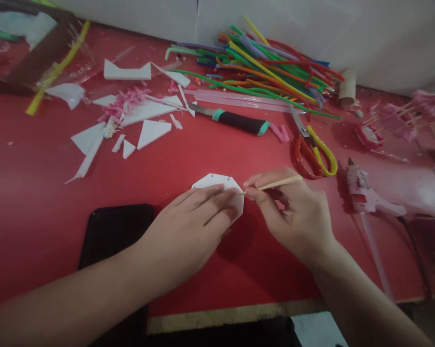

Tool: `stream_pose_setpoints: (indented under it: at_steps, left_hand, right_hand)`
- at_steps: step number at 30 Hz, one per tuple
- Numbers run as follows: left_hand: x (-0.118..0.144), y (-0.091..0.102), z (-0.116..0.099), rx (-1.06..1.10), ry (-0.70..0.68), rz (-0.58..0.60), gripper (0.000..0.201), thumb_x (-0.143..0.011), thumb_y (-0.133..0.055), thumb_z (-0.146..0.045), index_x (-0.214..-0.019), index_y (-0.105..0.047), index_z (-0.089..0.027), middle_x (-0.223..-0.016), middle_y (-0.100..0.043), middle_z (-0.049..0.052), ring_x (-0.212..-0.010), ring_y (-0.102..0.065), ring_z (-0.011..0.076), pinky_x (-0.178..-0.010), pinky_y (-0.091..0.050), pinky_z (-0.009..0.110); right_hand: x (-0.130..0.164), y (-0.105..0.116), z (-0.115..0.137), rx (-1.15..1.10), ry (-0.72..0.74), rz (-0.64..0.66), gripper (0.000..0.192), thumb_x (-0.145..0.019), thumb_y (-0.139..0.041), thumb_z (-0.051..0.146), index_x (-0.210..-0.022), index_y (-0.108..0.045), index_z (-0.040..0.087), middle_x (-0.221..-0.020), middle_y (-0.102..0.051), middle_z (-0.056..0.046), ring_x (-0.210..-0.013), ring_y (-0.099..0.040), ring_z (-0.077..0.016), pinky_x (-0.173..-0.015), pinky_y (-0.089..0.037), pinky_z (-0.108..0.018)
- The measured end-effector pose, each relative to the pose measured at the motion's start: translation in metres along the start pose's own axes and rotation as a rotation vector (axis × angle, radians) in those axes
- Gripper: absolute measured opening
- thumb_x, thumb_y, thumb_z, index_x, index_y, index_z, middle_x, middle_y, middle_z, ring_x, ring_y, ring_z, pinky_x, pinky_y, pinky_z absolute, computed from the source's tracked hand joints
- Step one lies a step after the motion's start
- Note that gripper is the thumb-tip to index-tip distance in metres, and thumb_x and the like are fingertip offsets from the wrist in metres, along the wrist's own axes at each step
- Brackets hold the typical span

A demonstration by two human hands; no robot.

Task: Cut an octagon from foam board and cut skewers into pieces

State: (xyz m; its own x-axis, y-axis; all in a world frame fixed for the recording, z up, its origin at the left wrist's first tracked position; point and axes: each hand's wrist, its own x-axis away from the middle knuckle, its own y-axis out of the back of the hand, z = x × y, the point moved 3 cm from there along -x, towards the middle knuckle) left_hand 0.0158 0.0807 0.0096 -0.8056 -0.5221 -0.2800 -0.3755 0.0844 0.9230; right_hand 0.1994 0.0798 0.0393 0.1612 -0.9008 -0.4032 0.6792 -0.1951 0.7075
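My left hand [193,226] lies over a white eight-sided foam board piece [203,181], with its fingers across the top and the thumb mostly hidden. The piece has small holes close to its far edge. Between the thumb and fingers of my right hand [293,212] is a thin wooden stick [280,182]. The stick's tip meets the right edge of the board, near my left fingertips; whether it goes into the board I cannot tell.
Beyond my hands are white offcuts [154,134], a black-handled knife [241,121], colourful pipe cleaners [271,67] and scissors [311,149]. A glue gun [369,193] lies right, near pink paper pieces on sticks [398,118]. A black phone [116,231] sits under my left forearm on the red table [188,299].
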Motion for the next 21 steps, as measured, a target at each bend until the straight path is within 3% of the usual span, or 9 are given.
stream_pose_setpoints:
  at_steps: [5, 21]
  left_hand:
    - [-0.0004, 0.0002, 0.0001, -0.013, 0.0, -0.011, 0.039, -0.098, -0.046, -0.016, -0.135, -0.057, -0.015, -0.145, -0.058, 0.009, -0.134, -0.053, 0.0298, -0.109, -0.049, 0.049]
    - [-0.0005, 0.0005, 0.0004, -0.012, -0.014, 0.01, 0.037, -0.099, -0.046, -0.018, -0.133, -0.06, -0.013, -0.146, -0.056, 0.01, -0.134, -0.053, 0.0314, -0.108, -0.05, 0.051]
  right_hand:
    - [-0.0026, -0.0008, 0.0002, 0.043, -0.011, 0.016, 0.009, -0.092, -0.063, 0.02, -0.084, -0.059, 0.023, -0.079, -0.07, 0.002, -0.063, -0.064, -0.0118, -0.055, -0.049, -0.023]
    - [-0.004, -0.001, -0.0007, 0.042, -0.035, 0.012, 0.013, -0.09, -0.066, 0.021, -0.078, -0.06, 0.021, -0.074, -0.069, 0.002, -0.059, -0.061, -0.0113, -0.052, -0.044, -0.023]
